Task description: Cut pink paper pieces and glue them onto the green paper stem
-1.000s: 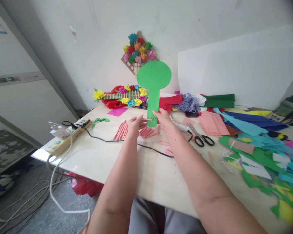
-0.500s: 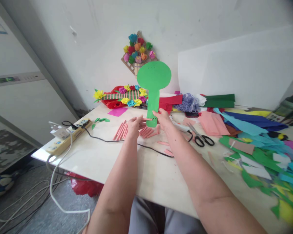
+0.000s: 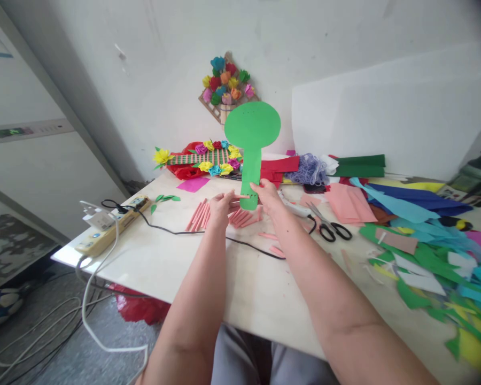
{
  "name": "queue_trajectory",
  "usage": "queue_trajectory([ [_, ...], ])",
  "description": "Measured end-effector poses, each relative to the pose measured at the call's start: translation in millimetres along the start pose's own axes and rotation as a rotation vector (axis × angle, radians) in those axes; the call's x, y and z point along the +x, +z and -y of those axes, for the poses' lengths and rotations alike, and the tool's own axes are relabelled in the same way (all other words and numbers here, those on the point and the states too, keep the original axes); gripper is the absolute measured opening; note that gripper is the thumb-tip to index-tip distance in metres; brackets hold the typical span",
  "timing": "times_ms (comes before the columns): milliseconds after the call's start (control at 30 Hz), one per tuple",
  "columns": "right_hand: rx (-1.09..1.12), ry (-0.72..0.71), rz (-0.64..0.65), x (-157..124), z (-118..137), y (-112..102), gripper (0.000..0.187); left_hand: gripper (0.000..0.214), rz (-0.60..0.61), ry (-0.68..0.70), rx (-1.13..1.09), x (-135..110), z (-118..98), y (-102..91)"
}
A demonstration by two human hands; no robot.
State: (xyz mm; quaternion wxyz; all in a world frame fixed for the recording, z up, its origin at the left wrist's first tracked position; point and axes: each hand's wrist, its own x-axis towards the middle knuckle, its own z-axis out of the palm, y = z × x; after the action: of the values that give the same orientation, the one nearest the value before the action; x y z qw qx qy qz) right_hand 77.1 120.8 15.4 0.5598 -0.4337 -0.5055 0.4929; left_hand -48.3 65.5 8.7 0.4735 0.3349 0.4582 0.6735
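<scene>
My right hand [image 3: 269, 195] grips the lower stem of a green paddle-shaped paper cutout [image 3: 251, 140] and holds it upright above the table. My left hand [image 3: 220, 206] pinches a thin pink paper roll [image 3: 241, 197] with its tip against the cutout's stem. More pink paper rolls [image 3: 200, 215] lie on the table just under and left of the hands.
Black-handled scissors [image 3: 331, 227] and a white glue gun [image 3: 294, 207] lie right of the hands. Coloured paper scraps [image 3: 425, 243] cover the table's right side. A power strip [image 3: 110, 224] with cables sits at the left edge. Paper-flower crafts [image 3: 202, 158] stand at the back.
</scene>
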Motion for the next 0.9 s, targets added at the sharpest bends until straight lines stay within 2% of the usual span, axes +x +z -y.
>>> queue_trajectory([
  [267,0.005,0.001,-0.006,0.9,-0.7,-0.4,0.017,0.038,-0.008,-0.016,0.005,-0.3,-0.5,1.5],
  [533,0.024,0.001,-0.021,4.1,-3.5,-1.7,0.019,0.041,-0.076,-0.115,-0.058,10.0,0.9,0.0],
  [900,0.204,0.035,-0.038,1.3,0.1,1.4,0.023,0.05,-0.091,-0.072,-0.111,11.9,1.0,-2.9],
])
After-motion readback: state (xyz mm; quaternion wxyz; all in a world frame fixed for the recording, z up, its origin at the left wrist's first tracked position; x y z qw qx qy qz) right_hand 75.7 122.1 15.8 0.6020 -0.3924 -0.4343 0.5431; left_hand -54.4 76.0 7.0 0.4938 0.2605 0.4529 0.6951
